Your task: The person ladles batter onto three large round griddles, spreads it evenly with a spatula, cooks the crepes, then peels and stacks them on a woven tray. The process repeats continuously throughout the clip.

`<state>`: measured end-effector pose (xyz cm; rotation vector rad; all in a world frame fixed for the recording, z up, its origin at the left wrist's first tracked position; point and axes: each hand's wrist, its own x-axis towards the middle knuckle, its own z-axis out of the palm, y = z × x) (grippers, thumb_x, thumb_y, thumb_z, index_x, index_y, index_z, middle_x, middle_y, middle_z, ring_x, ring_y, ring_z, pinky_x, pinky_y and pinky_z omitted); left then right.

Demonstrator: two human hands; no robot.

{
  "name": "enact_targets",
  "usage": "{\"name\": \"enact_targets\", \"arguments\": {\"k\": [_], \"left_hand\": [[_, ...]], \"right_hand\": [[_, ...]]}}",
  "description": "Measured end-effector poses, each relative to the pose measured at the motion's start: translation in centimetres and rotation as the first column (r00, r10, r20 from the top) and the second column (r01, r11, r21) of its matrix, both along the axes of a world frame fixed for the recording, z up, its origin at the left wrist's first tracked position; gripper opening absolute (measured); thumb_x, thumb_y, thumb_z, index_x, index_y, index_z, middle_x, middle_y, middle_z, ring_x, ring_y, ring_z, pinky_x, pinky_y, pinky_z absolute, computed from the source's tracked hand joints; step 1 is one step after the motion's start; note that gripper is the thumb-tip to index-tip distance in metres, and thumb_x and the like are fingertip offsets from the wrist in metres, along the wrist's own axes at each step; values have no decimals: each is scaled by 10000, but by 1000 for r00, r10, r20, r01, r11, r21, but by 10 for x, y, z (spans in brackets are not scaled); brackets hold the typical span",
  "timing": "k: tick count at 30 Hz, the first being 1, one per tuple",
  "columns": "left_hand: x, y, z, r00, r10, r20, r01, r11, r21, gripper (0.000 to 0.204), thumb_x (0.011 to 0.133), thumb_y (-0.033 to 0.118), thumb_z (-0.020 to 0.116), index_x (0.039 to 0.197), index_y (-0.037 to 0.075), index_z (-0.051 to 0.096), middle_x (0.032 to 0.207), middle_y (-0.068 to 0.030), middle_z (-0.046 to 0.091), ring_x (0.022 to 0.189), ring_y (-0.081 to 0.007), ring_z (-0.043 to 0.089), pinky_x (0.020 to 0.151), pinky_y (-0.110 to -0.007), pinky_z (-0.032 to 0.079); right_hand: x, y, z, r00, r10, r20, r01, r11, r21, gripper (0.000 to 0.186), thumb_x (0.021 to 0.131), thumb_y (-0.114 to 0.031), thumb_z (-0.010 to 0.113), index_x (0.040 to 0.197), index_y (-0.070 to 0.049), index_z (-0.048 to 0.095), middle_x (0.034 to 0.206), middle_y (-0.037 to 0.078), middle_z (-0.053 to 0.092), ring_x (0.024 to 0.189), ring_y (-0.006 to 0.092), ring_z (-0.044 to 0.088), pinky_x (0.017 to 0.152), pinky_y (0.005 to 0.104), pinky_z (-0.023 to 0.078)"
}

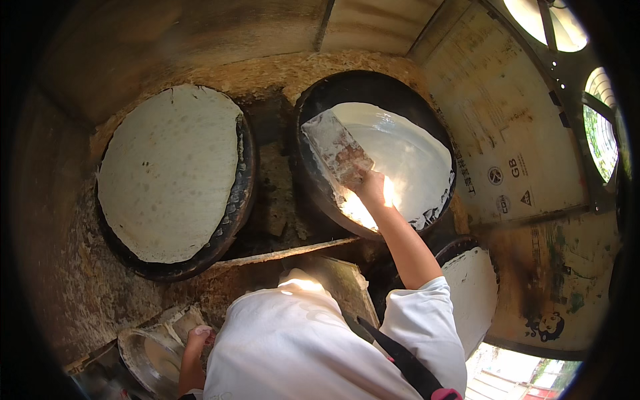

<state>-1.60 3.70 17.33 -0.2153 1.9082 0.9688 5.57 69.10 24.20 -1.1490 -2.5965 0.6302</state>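
Note:
My right hand (371, 189) is closed round a flat rectangular scraper (333, 147), its face smeared with white batter. The scraper is over the left side of the right-hand round dark griddle pan (321, 95), where it meets a wide layer of wet white batter (403, 150). Bright sunlight falls on the pan's near edge beside my wrist. At the lower left, my left hand (200, 335) has its fingers curled in, beside a metal bowl (131, 343) holding pale liquid. Whatever those fingers may hold is too small to make out.
To the left, another round pan (244, 193) carries a large pale, set pancake sheet (170, 173). A third pan with a white sheet (472, 293) stands at the lower right, near my right sleeve. Stained panels (513, 127) enclose the cooking area, with round fan openings at the upper right.

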Motion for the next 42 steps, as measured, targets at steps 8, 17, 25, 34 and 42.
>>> {"name": "enact_targets", "arguments": {"k": [8, 17, 25, 34, 42], "left_hand": [[5, -15, -19, 989, 76, 124, -80, 996, 31, 168, 838, 15, 463, 859, 13, 629, 708, -58, 602, 576, -149, 549, 497, -275, 432], [13, -37, -57, 998, 39, 44, -37, 998, -52, 173, 814, -2, 475, 850, 9, 644, 696, -28, 590, 572, -125, 516, 516, -263, 402], [-11, 19, 4, 982, 144, 125, -151, 987, 50, 178, 814, 6, 469, 869, 13, 638, 720, -43, 597, 555, -136, 525, 506, -280, 414], [1, 50, 35, 990, 113, 80, -100, 983, -157, 159, 847, 42, 495, 897, 24, 644, 774, -58, 621, 601, -159, 555, 543, -300, 445], [18, -6, -36, 994, 77, 77, -63, 983, -174, 179, 853, 29, 480, 876, 22, 658, 748, -43, 602, 660, -159, 549, 592, -298, 439]], "right_hand": [[92, 101, 28, 830, -511, 224, 487, 859, 156, 275, 701, -327, 692, 914, -156, 665, 973, 79, 658, 866, 255, 621, 733, 354, 479], [170, 165, 22, 517, -854, 65, 499, 238, -833, 527, 753, -464, 688, 1159, -146, 581, 543, 28, 503, 431, 141, 460, 403, 319, 345], [-1, 72, 38, 976, -219, -4, 181, 816, -548, 313, 764, -326, 697, 931, -66, 642, 566, 16, 527, 432, 88, 418, 410, 278, 361], [-8, 68, 29, 927, -93, 363, -50, 929, 366, 358, 705, -290, 704, 1011, -109, 667, 871, 106, 670, 677, 238, 629, 638, 320, 504], [141, 177, 42, 559, -798, 225, 823, 567, -34, 543, 693, -423, 750, 880, 78, 651, 910, 173, 662, 815, 221, 624, 690, 382, 482]]}}
